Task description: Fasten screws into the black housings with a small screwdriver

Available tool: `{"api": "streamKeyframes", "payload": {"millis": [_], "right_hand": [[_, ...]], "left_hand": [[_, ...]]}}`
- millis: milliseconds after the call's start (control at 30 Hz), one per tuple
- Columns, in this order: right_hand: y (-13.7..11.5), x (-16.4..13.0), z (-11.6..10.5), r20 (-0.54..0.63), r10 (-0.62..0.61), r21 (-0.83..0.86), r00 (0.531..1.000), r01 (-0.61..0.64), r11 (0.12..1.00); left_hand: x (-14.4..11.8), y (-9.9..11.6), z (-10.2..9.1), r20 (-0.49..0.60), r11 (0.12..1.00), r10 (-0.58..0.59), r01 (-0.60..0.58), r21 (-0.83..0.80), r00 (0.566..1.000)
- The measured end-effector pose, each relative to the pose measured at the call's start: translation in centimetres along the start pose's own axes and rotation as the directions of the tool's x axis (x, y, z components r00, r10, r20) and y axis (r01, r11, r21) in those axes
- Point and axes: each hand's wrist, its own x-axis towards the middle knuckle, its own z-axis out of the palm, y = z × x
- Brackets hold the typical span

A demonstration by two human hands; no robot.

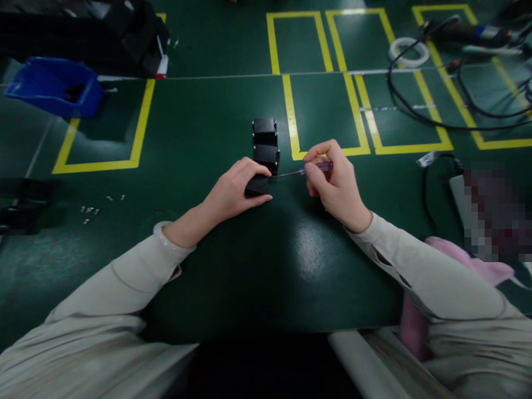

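Observation:
My left hand (235, 191) grips a small black block (256, 186) between thumb and fingers, low on the green table. In my right hand (334, 183) is a screwdriver (322, 165) with a clear purplish handle, held level. Its thin shaft points left, and the tip meets the right side of the held block; the exact contact point is too small to make out. Just beyond stand two similar black blocks in a row, a nearer block (266, 154) and a farther block (265, 128), both with small shiny screws at their sides.
Several loose screws (88, 210) lie on the left. A blue bin (56, 88) stands at the back left beside black parts (137, 33). Yellow tape (293, 116) marks the table. On the right are black cables (415, 113), a white ring (409, 52) and a pink item (453, 250).

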Motion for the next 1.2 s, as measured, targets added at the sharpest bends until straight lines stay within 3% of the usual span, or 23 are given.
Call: {"api": "streamKeyframes", "payload": {"millis": [1200], "right_hand": [[-0.07,0.03,-0.03,-0.003,-0.003,-0.02,1.0,0.003,1.0]], "left_hand": [[0.0,-0.1,0.03,-0.007,1.0,0.012,-0.012,0.0,1.0]]}}
